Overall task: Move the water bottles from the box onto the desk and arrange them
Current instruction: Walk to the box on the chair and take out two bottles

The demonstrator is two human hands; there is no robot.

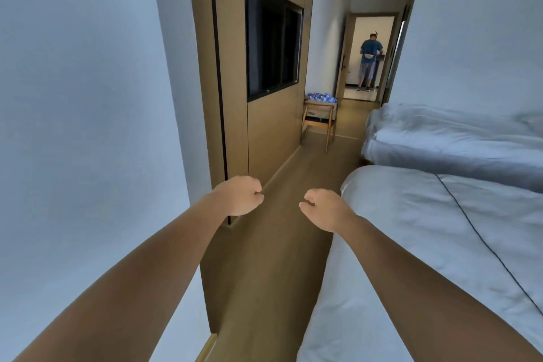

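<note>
Both my arms reach forward over the wooden floor of a bedroom aisle. My left hand is curled into a loose fist and holds nothing. My right hand is curled the same way, also with nothing in it. Far ahead, a cluster of blue-labelled water bottles stands on top of a wooden chair by the wall. I cannot make out the box or a desk from here.
A wood-panelled wall with a dark TV runs along the left. Two beds with white bedding fill the right side. A narrow strip of floor leads to a doorway where a person stands facing away.
</note>
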